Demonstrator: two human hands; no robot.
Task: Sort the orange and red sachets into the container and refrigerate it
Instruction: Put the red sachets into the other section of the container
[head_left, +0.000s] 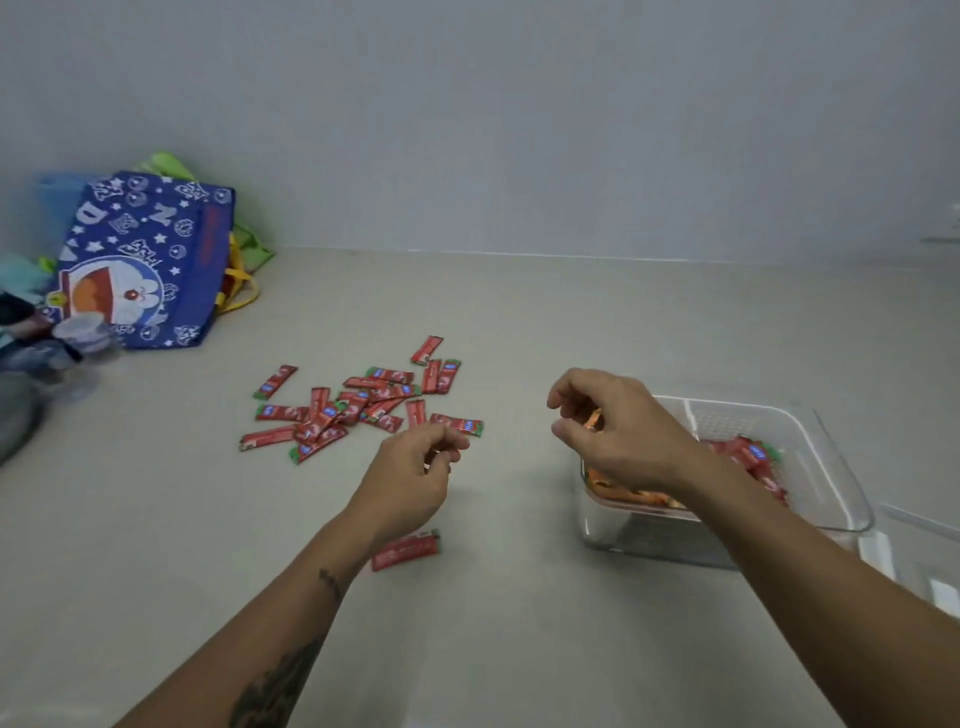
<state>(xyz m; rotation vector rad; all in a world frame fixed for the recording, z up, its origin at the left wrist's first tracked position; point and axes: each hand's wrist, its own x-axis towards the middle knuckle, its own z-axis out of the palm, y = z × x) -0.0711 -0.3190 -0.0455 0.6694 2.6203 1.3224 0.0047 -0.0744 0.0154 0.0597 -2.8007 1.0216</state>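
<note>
Several red sachets (358, 405) lie scattered in a pile on the beige counter, and one more red sachet (406, 550) lies apart under my left forearm. A clear plastic container (826, 467) stands at the right with orange sachets (628, 493) on its near-left side and red sachets (753, 457) on its far-right side. My right hand (618, 431) hovers over the container's left edge and pinches an orange sachet (593, 419). My left hand (415, 467) hangs just in front of the pile with curled fingers; whether it holds anything is unclear.
A blue cartoon-print tote bag (140, 265) with green and yellow bags behind it sits at the back left against the wall. Blurred dark and pale items (31, 332) crowd the left edge. A clear lid (924, 561) lies right of the container.
</note>
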